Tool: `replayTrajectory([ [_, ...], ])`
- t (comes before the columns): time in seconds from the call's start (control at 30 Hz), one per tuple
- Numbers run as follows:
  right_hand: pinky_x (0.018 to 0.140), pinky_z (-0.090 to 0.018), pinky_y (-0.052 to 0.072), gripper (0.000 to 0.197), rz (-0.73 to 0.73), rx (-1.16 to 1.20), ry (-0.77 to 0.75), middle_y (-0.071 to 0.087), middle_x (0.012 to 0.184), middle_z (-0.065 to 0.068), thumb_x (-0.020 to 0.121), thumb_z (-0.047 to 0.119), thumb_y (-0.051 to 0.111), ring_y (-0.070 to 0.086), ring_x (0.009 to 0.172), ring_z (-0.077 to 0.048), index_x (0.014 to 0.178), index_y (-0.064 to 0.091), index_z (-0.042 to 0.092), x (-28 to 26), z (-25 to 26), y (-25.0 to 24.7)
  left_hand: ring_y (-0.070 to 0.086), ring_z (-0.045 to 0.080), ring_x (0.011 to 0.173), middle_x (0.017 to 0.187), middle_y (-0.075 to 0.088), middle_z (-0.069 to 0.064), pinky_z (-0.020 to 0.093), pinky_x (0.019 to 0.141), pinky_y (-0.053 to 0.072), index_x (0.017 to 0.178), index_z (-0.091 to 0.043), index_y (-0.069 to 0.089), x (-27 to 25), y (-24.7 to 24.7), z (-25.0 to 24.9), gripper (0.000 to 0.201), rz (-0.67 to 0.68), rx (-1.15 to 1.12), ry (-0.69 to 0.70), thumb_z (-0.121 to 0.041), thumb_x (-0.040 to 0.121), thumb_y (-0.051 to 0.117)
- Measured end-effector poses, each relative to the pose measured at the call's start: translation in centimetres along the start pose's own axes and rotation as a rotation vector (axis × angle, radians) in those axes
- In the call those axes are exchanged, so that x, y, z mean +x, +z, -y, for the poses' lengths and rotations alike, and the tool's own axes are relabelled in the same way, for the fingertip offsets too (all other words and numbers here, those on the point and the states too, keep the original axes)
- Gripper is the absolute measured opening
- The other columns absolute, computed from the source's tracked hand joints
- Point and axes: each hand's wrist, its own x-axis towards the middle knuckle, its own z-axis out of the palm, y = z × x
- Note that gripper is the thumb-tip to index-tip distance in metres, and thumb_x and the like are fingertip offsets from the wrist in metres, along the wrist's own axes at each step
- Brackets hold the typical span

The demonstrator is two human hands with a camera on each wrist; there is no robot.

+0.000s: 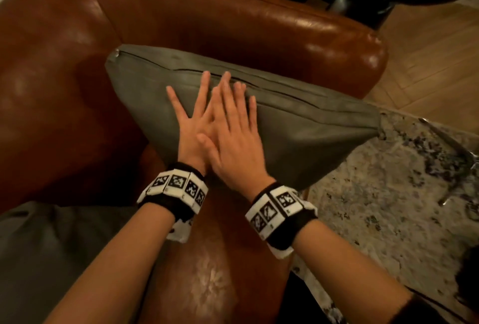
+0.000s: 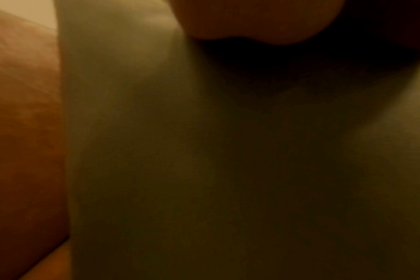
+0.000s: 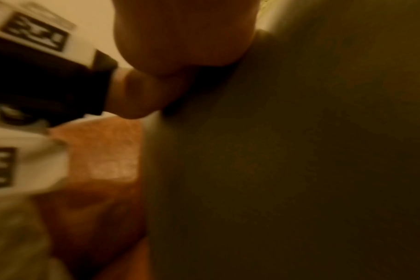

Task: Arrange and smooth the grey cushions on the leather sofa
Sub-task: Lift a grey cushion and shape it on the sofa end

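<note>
Head view: grey cushion [image 1: 298, 126] leans against the leather sofa [image 1: 233, 25] armrest; left hand [image 1: 193, 126] and right hand [image 1: 234, 142] lie flat on it, fingers straight, overlapping. Second grey cushion [image 1: 51, 246] lower left. Wrist views: blurred grey fabric, palms pressed against it.

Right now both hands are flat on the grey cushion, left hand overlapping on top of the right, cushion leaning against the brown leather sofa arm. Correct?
One thing is off: the overlap is reversed. In the head view the right hand lies partly over the left hand. The rest holds: both hands flat, fingers straight, on the grey fabric cushion, which leans against the brown leather sofa arm.
</note>
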Motion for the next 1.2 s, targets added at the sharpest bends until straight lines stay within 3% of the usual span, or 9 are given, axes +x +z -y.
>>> replayTrajectory([
  [0.3, 0.116, -0.054, -0.004, 0.059, -0.007, -0.266, 0.210, 0.014, 0.159, -0.003, 0.099, 0.050, 0.017, 0.005, 0.147, -0.030, 0.151, 0.015, 0.023, -3.1, -13.1, -2.8, 0.023, 0.020, 0.144, 0.153, 0.033, -0.006, 0.074, 0.103, 0.000, 0.143, -0.041, 0.032, 1.3, -0.6, 5.4, 0.045, -0.069, -0.115, -0.092, -0.046, 0.100, 0.019],
  [0.4, 0.113, -0.056, 0.001, 0.056, -0.050, -0.263, 0.445, 0.022, 0.157, -0.006, 0.099, 0.050, 0.016, 0.013, 0.145, -0.032, 0.149, 0.023, 0.026, -3.5, -15.2, -4.2, 0.019, 0.021, 0.146, 0.152, 0.034, -0.005, 0.073, 0.104, -0.001, 0.135, -0.040, 0.045, 2.4, -1.0, 8.1, 0.041, -0.131, -0.176, -0.257, -0.044, 0.101, 0.024],
  [0.5, 0.083, -0.039, 0.044, 0.068, -0.096, 0.063, 0.652, 0.059, 0.112, -0.017, 0.092, 0.063, 0.020, 0.056, 0.104, -0.034, 0.114, 0.057, 0.011, -3.7, -16.5, -6.0, 0.012, 0.027, 0.146, 0.157, 0.022, -0.001, 0.064, 0.108, 0.010, 0.125, -0.034, 0.058, 4.0, -1.7, 10.1, 0.040, -0.125, -0.314, -0.508, -0.049, 0.098, 0.032],
  [0.57, 0.052, -0.023, 0.035, 0.058, -0.150, 0.214, 0.661, 0.051, 0.064, -0.009, 0.092, 0.060, 0.034, 0.050, 0.059, -0.023, 0.070, 0.051, 0.009, -3.8, -17.0, -7.0, 0.027, 0.034, 0.137, 0.147, 0.036, 0.011, 0.056, 0.107, 0.026, 0.123, -0.026, 0.059, 5.3, -1.8, 11.9, 0.043, -0.051, -0.397, -0.631, -0.052, 0.091, 0.045],
  [0.67, 0.045, -0.012, 0.030, 0.049, -0.230, 0.240, 0.655, 0.032, 0.051, 0.002, 0.093, 0.040, 0.052, 0.038, 0.046, -0.008, 0.055, 0.029, 0.020, -4.1, -16.6, -8.1, 0.053, 0.037, 0.114, 0.115, 0.063, 0.017, 0.043, 0.098, 0.043, 0.106, -0.017, 0.069, 6.4, -2.3, 14.0, 0.039, -0.085, -0.453, -0.612, -0.046, 0.084, 0.054],
  [0.83, 0.061, -0.008, 0.037, 0.031, -0.273, 0.276, 0.716, 0.048, 0.068, -0.001, 0.095, 0.034, 0.052, 0.047, 0.062, -0.003, 0.074, 0.049, 0.012, -5.0, -15.4, -8.4, 0.040, 0.035, 0.123, 0.123, 0.052, 0.014, 0.047, 0.097, 0.034, 0.105, -0.016, 0.064, 5.5, -2.4, 12.2, 0.024, -0.191, -0.379, -0.674, -0.029, 0.094, 0.047],
  [0.93, 0.098, -0.041, 0.032, 0.030, -0.301, -0.025, 0.646, 0.054, 0.118, -0.010, 0.097, 0.032, 0.043, 0.048, 0.112, -0.024, 0.117, 0.054, 0.012, -4.2, -13.4, -8.6, 0.028, 0.028, 0.138, 0.140, 0.041, 0.006, 0.054, 0.109, 0.018, 0.126, -0.024, 0.052, 4.7, -2.9, 9.2, 0.035, -0.232, -0.227, -0.634, -0.033, 0.097, 0.034],
  [1.07, 0.112, -0.046, 0.024, 0.045, -0.197, 0.068, 0.142, 0.048, 0.141, -0.007, 0.098, 0.029, 0.032, 0.037, 0.136, -0.023, 0.136, 0.046, 0.010, -0.2, -5.3, -6.1, 0.031, 0.019, 0.141, 0.145, 0.046, 0.001, 0.064, 0.112, 0.004, 0.137, -0.021, 0.047, 3.5, -2.5, 2.8, 0.047, -0.107, -0.313, -0.053, -0.034, 0.097, 0.028],
  [1.2, 0.120, -0.045, 0.003, 0.056, 0.130, 0.125, 0.165, 0.017, 0.158, -0.001, 0.100, 0.040, 0.018, 0.009, 0.147, -0.020, 0.150, 0.018, 0.015, 2.1, -1.7, -2.6, 0.032, 0.016, 0.141, 0.147, 0.043, -0.001, 0.067, 0.111, 0.007, 0.142, -0.024, 0.041, 3.2, -1.9, 2.7, 0.055, 0.092, -0.189, 0.137, -0.041, 0.095, 0.020],
])
